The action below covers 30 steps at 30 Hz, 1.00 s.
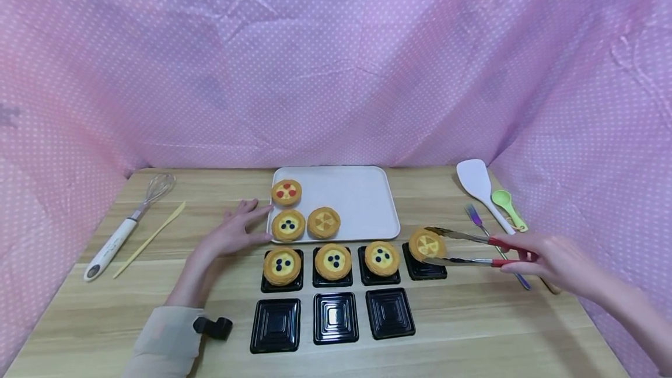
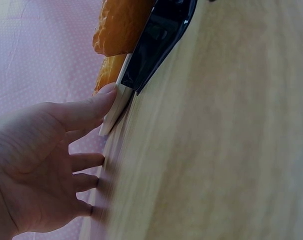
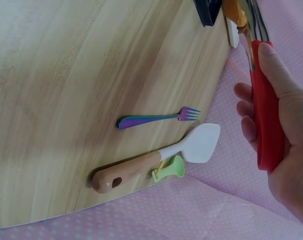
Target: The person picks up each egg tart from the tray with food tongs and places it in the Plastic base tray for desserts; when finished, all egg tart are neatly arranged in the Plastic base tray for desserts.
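My right hand [image 1: 546,258] grips red-handled tongs [image 3: 266,110]. The tongs' metal arms lie on either side of a tart with a pale wedge pattern [image 1: 426,244], which is over the rightmost black square base [image 1: 427,272]; whether it rests there I cannot tell. My left hand [image 1: 237,231] is at the left edge of the white tray [image 1: 362,203], fingers spread, thumb touching the near corner of its rim. On the tray are a red-topped tart [image 1: 286,192], a blueberry tart [image 1: 288,226] and another wedge-patterned tart [image 1: 324,223].
Three blueberry tarts [image 1: 333,262] sit on black bases in the near row. Three bare black bases [image 1: 336,318] lie in front. A whisk [image 1: 118,241] and a yellow stick [image 1: 149,240] lie left. At right are a spatula [image 1: 475,179], green spoon [image 1: 504,200] and fork [image 3: 156,119].
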Each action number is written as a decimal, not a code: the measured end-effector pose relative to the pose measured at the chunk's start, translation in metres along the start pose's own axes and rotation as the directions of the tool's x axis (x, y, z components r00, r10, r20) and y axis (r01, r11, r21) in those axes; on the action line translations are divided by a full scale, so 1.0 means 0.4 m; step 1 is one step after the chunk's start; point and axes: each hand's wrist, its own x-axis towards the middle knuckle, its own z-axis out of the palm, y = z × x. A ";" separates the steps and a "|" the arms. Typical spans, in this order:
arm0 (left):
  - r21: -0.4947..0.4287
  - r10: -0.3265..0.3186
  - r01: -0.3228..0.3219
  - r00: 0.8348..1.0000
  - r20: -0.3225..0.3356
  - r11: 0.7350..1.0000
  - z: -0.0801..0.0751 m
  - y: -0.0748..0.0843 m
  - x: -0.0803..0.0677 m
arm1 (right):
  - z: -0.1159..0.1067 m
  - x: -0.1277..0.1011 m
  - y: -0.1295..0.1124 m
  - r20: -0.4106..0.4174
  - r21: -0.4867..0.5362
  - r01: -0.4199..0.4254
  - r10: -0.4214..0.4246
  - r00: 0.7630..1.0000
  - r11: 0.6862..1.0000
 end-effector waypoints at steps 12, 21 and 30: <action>-0.007 -0.001 0.001 1.000 0.000 1.000 0.000 0.001 0.000 | 0.008 -0.014 0.002 -0.004 -0.003 -0.002 0.002 1.000 1.000; -0.003 -0.008 0.008 1.000 0.004 1.000 -0.002 0.001 0.001 | 0.011 -0.014 0.001 0.002 0.016 0.004 -0.004 1.000 1.000; -0.003 -0.005 0.005 1.000 0.004 1.000 -0.001 0.002 0.004 | 0.015 -0.015 0.004 0.009 0.033 0.006 -0.006 1.000 0.999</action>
